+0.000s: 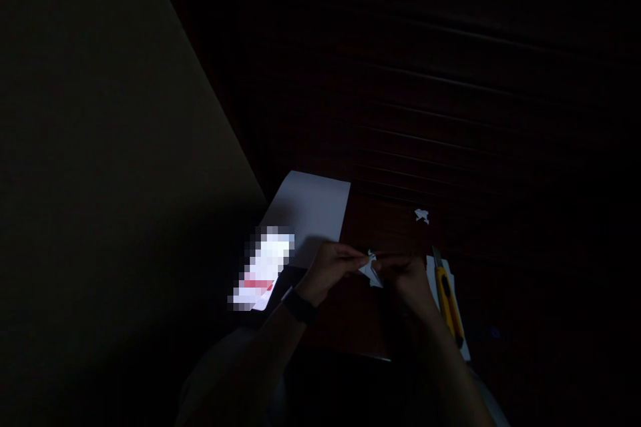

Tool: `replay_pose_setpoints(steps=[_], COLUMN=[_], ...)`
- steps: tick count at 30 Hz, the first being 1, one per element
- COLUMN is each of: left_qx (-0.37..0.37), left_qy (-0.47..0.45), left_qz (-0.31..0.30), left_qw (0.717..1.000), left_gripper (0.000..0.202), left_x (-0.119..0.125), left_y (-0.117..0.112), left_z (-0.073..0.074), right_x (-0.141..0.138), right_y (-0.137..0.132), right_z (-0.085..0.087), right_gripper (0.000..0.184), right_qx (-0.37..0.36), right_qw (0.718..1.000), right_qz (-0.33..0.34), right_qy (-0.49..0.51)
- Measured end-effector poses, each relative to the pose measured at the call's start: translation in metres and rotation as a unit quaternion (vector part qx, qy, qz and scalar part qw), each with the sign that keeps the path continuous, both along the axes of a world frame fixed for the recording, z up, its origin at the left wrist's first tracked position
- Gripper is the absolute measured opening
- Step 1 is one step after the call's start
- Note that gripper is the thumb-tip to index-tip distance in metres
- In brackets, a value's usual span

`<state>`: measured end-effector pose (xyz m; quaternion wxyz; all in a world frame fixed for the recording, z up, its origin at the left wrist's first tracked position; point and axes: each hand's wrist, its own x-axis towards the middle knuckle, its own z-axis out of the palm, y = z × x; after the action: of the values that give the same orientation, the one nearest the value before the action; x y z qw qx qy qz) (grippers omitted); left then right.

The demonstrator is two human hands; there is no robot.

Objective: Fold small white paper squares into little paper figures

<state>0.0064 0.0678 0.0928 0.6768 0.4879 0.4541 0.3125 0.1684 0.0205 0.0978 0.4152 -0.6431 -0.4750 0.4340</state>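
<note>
Left hand (328, 270): folded paper (371, 275) was pinched.
Right hand (413, 283): same paper was pinched opposite.
Paper position: was held above bench (345, 323).
Yellow cutter (449, 307): was laid right, on white paper (431, 270).
Second folded piece (421, 215): was placed farther back.
White sheet (320, 207): was laid left, near lit screen (263, 273).

The fingers (353, 257) have a fold (370, 273) between them and a table (350, 320) beneath. Left of them is a screen (263, 270); ahead-left, a sheet (315, 207); ahead-right, a scrap (421, 216); right, a cutter (447, 293) on paper (431, 270).
</note>
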Motion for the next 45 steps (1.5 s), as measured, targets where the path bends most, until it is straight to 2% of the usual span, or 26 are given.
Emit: replay_pose_setpoints(steps=[8, 16, 22, 26, 34, 38, 45], left_qx=[0.004, 0.037, -0.008, -0.021, -0.073, -0.070, -0.048], left_qy=[0.018, 0.037, 0.004, -0.005, -0.056, -0.056, -0.061], left_qz=[-0.030, -0.027, -0.017, 0.012, 0.013, -0.002, 0.003], left_qw=[0.999, 0.998, 1.000, 1.000, 0.996, 0.996, 0.997], left_gripper=[0.026, 0.024, 0.029, 0.035, 0.033, 0.030, 0.031], left_x=[-0.003, 0.001, -0.001, 0.001, 0.005, 0.004, 0.004], left_y=[0.001, -0.001, 0.000, -0.002, -0.009, -0.009, -0.007], left_z=[0.000, -0.010, -0.001, 0.002, 0.000, 0.000, -0.001], right_x=[0.007, 0.004, 0.012, 0.014, 0.013, 0.012, 0.014], right_y=[-0.002, -0.002, -0.003, -0.003, -0.003, -0.003, 0.000], right_z=[0.006, 0.001, 0.007, 0.011, 0.004, 0.000, -0.003], right_gripper=[0.024, 0.019, 0.021, 0.023, 0.020, 0.016, 0.017], right_qx=[-0.038, -0.043, -0.035, -0.047, -0.069, -0.082, -0.059], right_qw=[0.998, 0.998, 0.999, 0.998, 0.994, 0.990, 0.992], right_qz=[0.043, 0.020, 0.039, 0.025, 0.001, -0.007, -0.043], right_qy=[0.035, -0.043, 0.000, 0.029, 0.085, 0.112, 0.101])
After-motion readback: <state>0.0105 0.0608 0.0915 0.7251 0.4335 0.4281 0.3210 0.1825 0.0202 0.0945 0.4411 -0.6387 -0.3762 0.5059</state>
